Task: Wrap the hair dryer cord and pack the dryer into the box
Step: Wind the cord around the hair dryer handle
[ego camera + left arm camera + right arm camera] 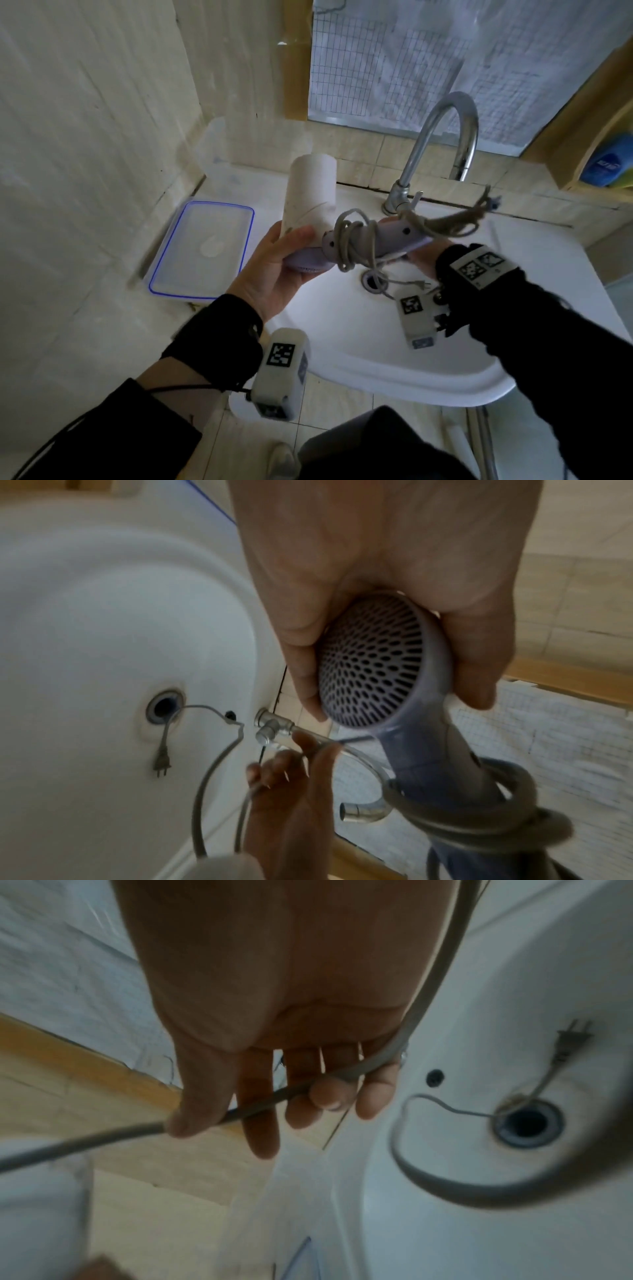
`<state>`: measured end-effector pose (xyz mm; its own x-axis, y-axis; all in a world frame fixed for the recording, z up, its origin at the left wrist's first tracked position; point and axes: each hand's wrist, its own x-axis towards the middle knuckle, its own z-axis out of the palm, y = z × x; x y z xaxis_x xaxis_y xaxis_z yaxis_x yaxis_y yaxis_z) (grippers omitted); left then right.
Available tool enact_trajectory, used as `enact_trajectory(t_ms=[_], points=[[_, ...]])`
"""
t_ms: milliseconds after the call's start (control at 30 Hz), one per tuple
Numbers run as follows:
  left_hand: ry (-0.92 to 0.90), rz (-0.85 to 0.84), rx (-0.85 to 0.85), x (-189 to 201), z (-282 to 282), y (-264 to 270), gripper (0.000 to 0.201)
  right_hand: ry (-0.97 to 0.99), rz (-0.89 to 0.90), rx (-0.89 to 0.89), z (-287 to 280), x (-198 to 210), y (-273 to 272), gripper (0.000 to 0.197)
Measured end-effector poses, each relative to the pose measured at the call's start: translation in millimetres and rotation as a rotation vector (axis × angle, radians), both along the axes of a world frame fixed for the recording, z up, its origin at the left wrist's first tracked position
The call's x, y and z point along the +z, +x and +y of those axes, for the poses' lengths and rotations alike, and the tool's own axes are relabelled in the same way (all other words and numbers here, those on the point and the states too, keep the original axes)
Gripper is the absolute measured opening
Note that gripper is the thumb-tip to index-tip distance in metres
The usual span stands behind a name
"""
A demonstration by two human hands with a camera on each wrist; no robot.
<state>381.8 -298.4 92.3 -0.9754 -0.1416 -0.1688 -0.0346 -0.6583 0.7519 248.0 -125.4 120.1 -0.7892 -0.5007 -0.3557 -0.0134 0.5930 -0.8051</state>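
The left hand (274,270) grips the hair dryer (310,202) over the sink (376,359) — barrel pointing up toward the wall, handle lying out to the right. The right hand (274,1031) pinches the cord (349,246), partly coiled round the handle — its plug (161,764) lies in the basin beside the drain. A box (198,250) sits on the ledge left of the sink, below the window.

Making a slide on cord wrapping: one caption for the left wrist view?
Left hand grips the hair dryer; cord coils its handle, plug in the sink.

White-lilac dryer (310,202) above sink; grey cord (349,240) partly wound round handle.
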Motion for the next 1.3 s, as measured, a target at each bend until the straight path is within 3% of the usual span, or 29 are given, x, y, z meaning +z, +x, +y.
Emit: enact_trajectory(t_ms=[67, 200, 267, 367, 533, 733, 833, 1067, 1233, 1300], points=[[-0.01, -0.032, 0.065, 2, 7, -3, 0.069, 0.028, -0.045, -0.045, -7, -13, 14, 0.024], [-0.157, -0.136, 0.264, 4, 11, -10, 0.08, 0.07, -0.064, 0.048, -14, -40, 37, 0.034], [-0.206, -0.169, 0.332, 2, 9, -12, 0.075, 0.114, -0.067, 0.082, -14, -47, 45, 0.037], [-0.295, -0.198, 0.407, -1, 6, -11, 0.072, 0.18, -0.057, 0.163, -13, -49, 54, 0.033], [-0.554, -0.211, 0.496, -5, 1, -9, 0.069, 0.258, -0.028, 0.34, -11, -45, 66, 0.01], [-0.811, -0.173, 0.467, -8, -6, -4, 0.064, 0.332, 0.022, 0.454, -7, -30, 66, 0.012], [-0.884, -0.154, 0.45, -5, -5, -3, 0.064, 0.341, 0.01, 0.471, -6, -25, 65, 0.02], [-1.018, -0.139, 0.414, 0, 4, -1, 0.062, 0.436, 0.029, 0.575, -6, -8, 59, 0.018], [-1.12, -0.082, 0.344, 1, 6, -2, 0.063, 0.701, 0.325, 0.763, -5, 18, 52, 0.018], [-1.182, -0.066, 0.296, 4, 5, -1, 0.061, 0.784, 0.438, 0.808, -1, 34, 49, 0.01]])
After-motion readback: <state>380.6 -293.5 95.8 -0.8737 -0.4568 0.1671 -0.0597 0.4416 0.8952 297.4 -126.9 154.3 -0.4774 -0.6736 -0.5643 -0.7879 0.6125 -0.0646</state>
